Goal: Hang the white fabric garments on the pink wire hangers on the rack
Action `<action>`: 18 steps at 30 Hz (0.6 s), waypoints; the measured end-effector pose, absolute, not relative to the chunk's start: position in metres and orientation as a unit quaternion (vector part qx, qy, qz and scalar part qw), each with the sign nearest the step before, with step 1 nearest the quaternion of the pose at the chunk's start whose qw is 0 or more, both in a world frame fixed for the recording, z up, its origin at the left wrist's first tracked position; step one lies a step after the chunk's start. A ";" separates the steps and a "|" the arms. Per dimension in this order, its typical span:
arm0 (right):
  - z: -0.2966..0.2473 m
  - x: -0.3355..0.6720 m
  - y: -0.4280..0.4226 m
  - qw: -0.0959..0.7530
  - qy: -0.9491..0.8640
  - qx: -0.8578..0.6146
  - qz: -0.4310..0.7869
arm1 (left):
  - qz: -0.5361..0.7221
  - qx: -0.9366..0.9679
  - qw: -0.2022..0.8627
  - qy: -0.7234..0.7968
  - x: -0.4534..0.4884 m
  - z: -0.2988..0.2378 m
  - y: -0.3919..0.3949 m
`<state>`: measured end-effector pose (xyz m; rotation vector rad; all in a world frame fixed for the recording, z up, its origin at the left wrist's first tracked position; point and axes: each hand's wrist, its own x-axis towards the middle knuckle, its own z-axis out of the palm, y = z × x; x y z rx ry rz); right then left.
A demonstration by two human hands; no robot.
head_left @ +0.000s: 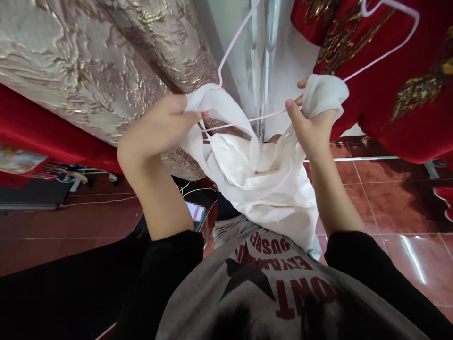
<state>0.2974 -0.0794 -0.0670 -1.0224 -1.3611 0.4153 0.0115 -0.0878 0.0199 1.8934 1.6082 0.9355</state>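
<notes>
A thin white garment (269,189) hangs in loose folds in front of me, threaded with a pale pink wire hanger (235,42). The hanger's bottom bar stretches between my hands. My left hand (166,120) is closed, pinching the white cloth at one side of the garment, beside the end of that bar. On the other side, my right hand (313,127) is closed on a bunched part of the garment, its thumb by the bar. Cloth covers some of the right fingers.
Patterned beige-gold fabric (88,61) hangs at the left, and red cloth with gold sequins (396,89) at the right. A lit phone (196,211) lies on a black surface near my left forearm. White cables (102,202) run close by. The floor has red tiles (389,208).
</notes>
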 end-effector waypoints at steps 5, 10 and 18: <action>-0.069 0.292 -0.079 0.643 -0.590 -0.441 0.210 | 0.395 0.686 0.369 0.487 0.033 0.024 -0.089; -0.073 0.290 -0.077 0.658 -0.574 -0.432 0.226 | 0.463 0.622 0.469 0.422 0.060 0.021 -0.080; -0.077 0.284 -0.077 0.669 -0.563 -0.421 0.242 | 0.526 0.617 0.415 0.414 0.083 0.008 -0.067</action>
